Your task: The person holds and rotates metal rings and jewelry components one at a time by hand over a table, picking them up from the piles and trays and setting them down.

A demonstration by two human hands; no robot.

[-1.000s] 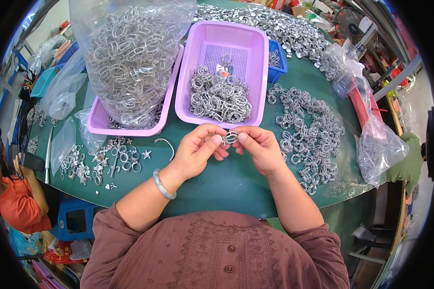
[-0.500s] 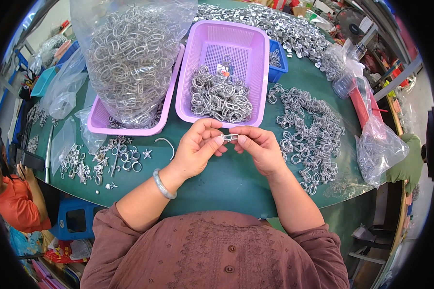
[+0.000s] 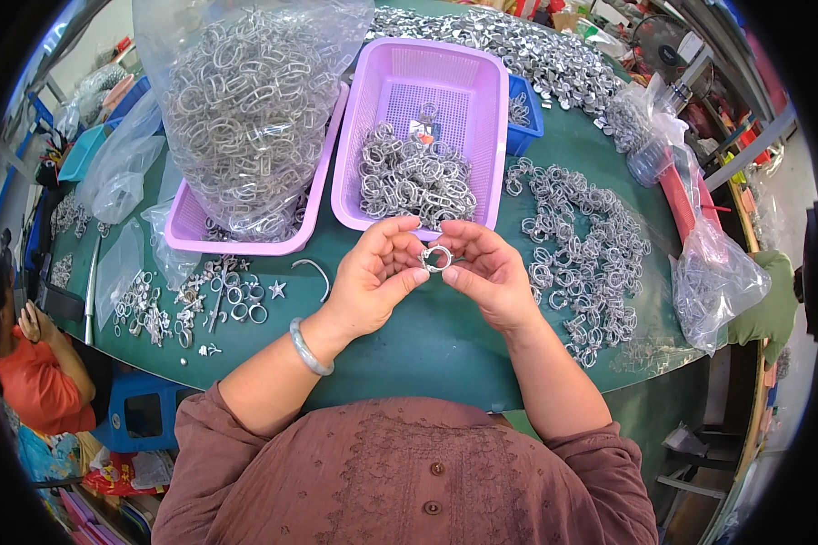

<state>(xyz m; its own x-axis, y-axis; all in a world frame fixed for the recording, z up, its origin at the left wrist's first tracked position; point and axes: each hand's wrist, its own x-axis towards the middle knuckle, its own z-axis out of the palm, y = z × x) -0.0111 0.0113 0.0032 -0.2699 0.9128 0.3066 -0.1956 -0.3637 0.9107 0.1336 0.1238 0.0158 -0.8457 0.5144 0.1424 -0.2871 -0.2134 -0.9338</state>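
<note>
Between my fingertips I hold one small silver metal ring point(image 3: 439, 259), its round opening turned up toward me. My left hand point(image 3: 377, 263), with a pale bangle point(image 3: 308, 347) at the wrist, pinches its left side. My right hand point(image 3: 484, 270) pinches the right side with thumb and fingers. Both hands are just off the near rim of a purple basket point(image 3: 502, 136), which holds a heap of similar silver rings point(image 3: 415, 182). To the right of my right hand, a long spread of more such rings point(image 3: 591, 254) lies on the green table point(image 3: 409, 354).
A clear bag of metal rings point(image 3: 245, 118) stands in a second purple basket point(image 3: 236, 243) at left. Small parts point(image 3: 154, 304) lie near a metal rod point(image 3: 92, 291). Flat silver pieces point(image 3: 518, 54) cover the far table. A person in orange point(image 3: 45, 386) sits at left.
The piece in my fingers has turned from a side-on view to show its round opening. My fingers have shifted around it. The person at left has moved a little.
</note>
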